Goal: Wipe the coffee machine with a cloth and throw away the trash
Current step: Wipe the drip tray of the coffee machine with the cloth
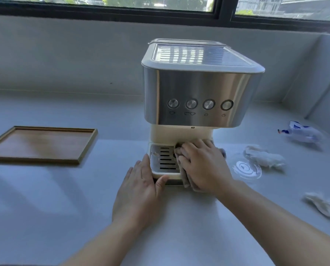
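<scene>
1. The coffee machine (198, 93) stands in the middle of the frame on a pale counter (64, 208), its steel front with four round buttons facing me.
2. My right hand (204, 166) lies flat, fingers spread, pressing a grey-brown cloth (186, 179) onto the right part of the drip tray (164, 160) at the machine's foot. The cloth hangs over the tray's front edge.
3. My left hand (139, 191) is open and rests on the counter against the tray's lower left corner, thumb touching its front lip; it grips nothing.
4. The two hands are close but apart, with the slotted grille bare between them.
5. The trash lies at the right of the frame: a crumpled blue-and-white wrapper (302, 133) at the upper right, a crumpled white tissue (264, 156) below it, a clear plastic lid (246, 168) touching that tissue, and another tissue wad (321, 205) at the lower right.
6. An empty wooden tray (41, 144) sits at the left, well apart from the machine.
</scene>
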Demonstrator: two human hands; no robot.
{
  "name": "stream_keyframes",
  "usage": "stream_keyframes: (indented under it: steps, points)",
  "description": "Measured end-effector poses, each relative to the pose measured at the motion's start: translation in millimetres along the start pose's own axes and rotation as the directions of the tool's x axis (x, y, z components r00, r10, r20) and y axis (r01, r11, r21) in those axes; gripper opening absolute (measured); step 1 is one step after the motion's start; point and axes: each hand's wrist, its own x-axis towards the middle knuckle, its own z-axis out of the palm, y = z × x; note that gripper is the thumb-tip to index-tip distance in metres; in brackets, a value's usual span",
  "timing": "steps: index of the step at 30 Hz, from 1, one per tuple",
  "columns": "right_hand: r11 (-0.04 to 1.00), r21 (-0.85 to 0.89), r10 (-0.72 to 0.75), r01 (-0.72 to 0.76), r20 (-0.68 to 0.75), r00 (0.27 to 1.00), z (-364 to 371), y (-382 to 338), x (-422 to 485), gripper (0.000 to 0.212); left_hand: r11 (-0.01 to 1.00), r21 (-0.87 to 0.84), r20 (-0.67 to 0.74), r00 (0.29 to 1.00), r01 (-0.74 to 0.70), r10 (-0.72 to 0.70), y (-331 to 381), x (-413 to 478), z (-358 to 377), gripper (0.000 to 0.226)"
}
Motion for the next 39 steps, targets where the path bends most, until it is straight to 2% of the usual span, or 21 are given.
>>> stream_keyframes:
  steps: [3, 4, 7, 8, 11, 13, 17, 18, 21, 22, 26, 28, 31, 32, 34, 36, 37, 39]
  points:
    - [0.993, 0.108, -0.040, 0.042, -0.021, 0.999, -5.5, 13.2, -36.4, 0.073, 1.000, -0.014, 0.001, 1.000, 0.003, -0.003, -0.9, 0.2, 1.4, 0.094]
    - [0.992, 0.103, -0.069, 0.072, -0.029, 0.997, -10.8, 17.9, -41.8, 0.077, 1.000, -0.018, 0.003, 1.000, 0.006, -0.006, -1.3, 0.3, 1.3, 0.094]
    - [0.986, 0.093, -0.132, 0.140, -0.087, 0.987, -18.4, 25.1, -40.7, 0.052, 1.000, -0.022, 0.004, 1.000, 0.004, -0.004, -1.6, 0.8, 0.7, 0.093]
    - [0.990, 0.089, -0.096, 0.105, -0.096, 0.991, -21.3, 25.8, -34.3, 0.043, 1.000, -0.024, 0.004, 1.000, -0.001, 0.001, -1.9, 0.9, 0.6, 0.092]
    - [0.989, 0.087, 0.129, -0.120, -0.113, 0.985, -22.4, 15.1, -15.6, 0.030, 1.000, -0.026, 0.004, 1.000, -0.002, 0.003, -1.8, 0.0, 0.3, 0.093]
    - [0.987, 0.095, 0.142, -0.132, -0.115, 0.983, -18.0, 0.8, -15.4, 0.026, 1.000, -0.024, -0.001, 1.000, -0.006, 0.006, -1.3, -0.3, -0.6, 0.094]
    - [0.990, 0.110, -0.082, 0.090, -0.070, 0.994, -17.7, -2.2, -40.5, 0.026, 1.000, -0.023, -0.018, 1.000, -0.005, 0.004, -2.3, -0.4, -0.8, 0.095]
    - [0.991, 0.106, -0.073, 0.082, -0.080, 0.994, -20.9, 6.6, -40.0, 0.022, 1.000, -0.023, -0.022, 1.000, -0.006, 0.006, -2.1, -0.3, -0.5, 0.095]
    - [0.983, 0.139, 0.141, -0.124, -0.120, 0.983, -26.5, 14.3, -24.6, 0.014, 1.000, -0.020, -0.029, 1.000, -0.008, 0.007, -1.0, -0.7, 0.0, 0.095]
    - [0.981, 0.139, 0.153, -0.136, -0.120, 0.981, -25.6, 8.1, -23.2, 0.013, 1.000, -0.012, -0.032, 0.999, -0.012, 0.011, -0.6, -0.6, -0.1, 0.094]
    - [0.978, 0.186, -0.090, 0.097, -0.048, 0.995, -21.5, -15.1, -48.5, 0.014, 1.000, -0.010, -0.033, 0.999, -0.005, 0.005, -2.3, 0.2, 0.2, 0.094]
    - [0.980, 0.156, -0.112, 0.120, -0.061, 0.992, -27.1, -1.6, -50.3, 0.014, 1.000, -0.015, -0.031, 1.000, -0.007, 0.006, -2.4, 0.7, 0.6, 0.094]
    - [0.981, 0.161, 0.133, -0.113, -0.118, 0.984, -32.9, 11.1, -36.4, 0.016, 1.000, -0.022, -0.041, 0.999, 0.001, -0.002, -2.0, 0.1, 1.0, 0.094]
    - [0.979, 0.148, 0.160, -0.141, -0.124, 0.979, -30.9, 5.4, -33.3, 0.015, 1.000, -0.021, -0.041, 0.999, 0.004, -0.005, -2.2, 0.0, 0.8, 0.093]
    - [0.985, 0.173, 0.047, -0.029, -0.103, 0.994, -23.0, -15.4, -35.8, 0.009, 1.000, -0.019, -0.040, 0.999, 0.011, -0.012, -2.0, -0.5, 0.3, 0.095]
    - [0.967, 0.222, -0.118, 0.126, -0.047, 0.992, -18.8, -26.0, -45.4, 0.013, 1.000, -0.021, -0.037, 0.999, 0.016, -0.017, -2.5, -1.4, -0.4, 0.098]
    - [0.965, 0.216, -0.150, 0.152, -0.026, 0.988, -20.6, -20.6, -45.9, 0.016, 1.000, -0.023, -0.035, 0.999, 0.015, -0.015, -3.0, -1.0, -0.7, 0.098]
    - [0.979, 0.184, -0.082, 0.088, -0.043, 0.996, -25.4, -1.7, -39.9, 0.016, 1.000, -0.020, -0.030, 1.000, 0.007, -0.007, -3.3, -0.3, -0.3, 0.097]
